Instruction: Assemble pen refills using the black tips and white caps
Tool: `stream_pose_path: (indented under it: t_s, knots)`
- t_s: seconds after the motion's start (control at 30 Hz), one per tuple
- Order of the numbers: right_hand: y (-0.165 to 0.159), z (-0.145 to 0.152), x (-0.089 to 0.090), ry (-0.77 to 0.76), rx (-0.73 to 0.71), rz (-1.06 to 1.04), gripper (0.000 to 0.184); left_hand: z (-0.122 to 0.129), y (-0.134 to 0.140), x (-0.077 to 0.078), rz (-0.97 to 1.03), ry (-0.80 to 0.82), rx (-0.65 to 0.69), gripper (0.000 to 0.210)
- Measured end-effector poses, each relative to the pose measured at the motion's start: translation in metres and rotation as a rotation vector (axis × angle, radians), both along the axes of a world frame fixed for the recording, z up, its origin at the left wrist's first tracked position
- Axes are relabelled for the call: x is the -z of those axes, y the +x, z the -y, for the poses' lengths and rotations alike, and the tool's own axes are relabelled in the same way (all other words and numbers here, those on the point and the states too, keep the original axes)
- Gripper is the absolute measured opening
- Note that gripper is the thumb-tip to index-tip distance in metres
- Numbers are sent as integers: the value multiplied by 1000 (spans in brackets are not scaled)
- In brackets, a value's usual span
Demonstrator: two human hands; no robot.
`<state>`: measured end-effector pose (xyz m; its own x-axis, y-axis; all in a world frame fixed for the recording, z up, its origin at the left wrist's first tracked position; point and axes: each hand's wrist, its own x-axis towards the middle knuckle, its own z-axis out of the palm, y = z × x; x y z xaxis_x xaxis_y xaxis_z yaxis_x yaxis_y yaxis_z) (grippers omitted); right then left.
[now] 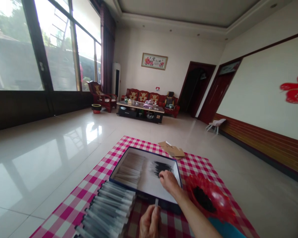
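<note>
**Clear tube point(156, 202) held at the open box point(147, 172)**

The tube is pinched in the grip of the left hand point(149, 222), by the box's near edge. The right hand point(169, 181) is held at small black pieces point(162, 167) inside the box; whether any is grasped cannot be told. Black-ended tubes point(109, 206) are piled alongside on the checked worktop point(80, 193).

Framed floral wall panel point(154, 61), 12 o'clock: character 家
Remaining panel characters: too small to read
</note>
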<state>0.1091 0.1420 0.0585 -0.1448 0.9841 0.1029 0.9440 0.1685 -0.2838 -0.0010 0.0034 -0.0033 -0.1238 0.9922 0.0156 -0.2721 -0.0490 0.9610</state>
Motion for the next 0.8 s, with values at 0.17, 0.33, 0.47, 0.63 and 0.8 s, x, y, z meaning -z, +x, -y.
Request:
stream_pose_path:
  t_s: [0.17, 0.33, 0.47, 0.63, 0.8]
  knots:
    - [-2, -9, 14, -52, 7, 68, 8, -2, 1, 5, -31, -43, -28, 58]
    - [-3, -11, 14, -59, 3, 54, 23, -4, -3, 7, -31, 40, 87, 51]
    - [-7, -13, 10, -67, -8, 47, 26, -3, -5, 8, -55, 65, 79, 50]
    - [-11, -2, -12, 72, -20, -53, 7, -2, -7, 6, -46, 95, 52, 61]
    - [0, 42, -46, 267, 2, -236, 16, 3, -3, 4, -15, 84, 138, 59]
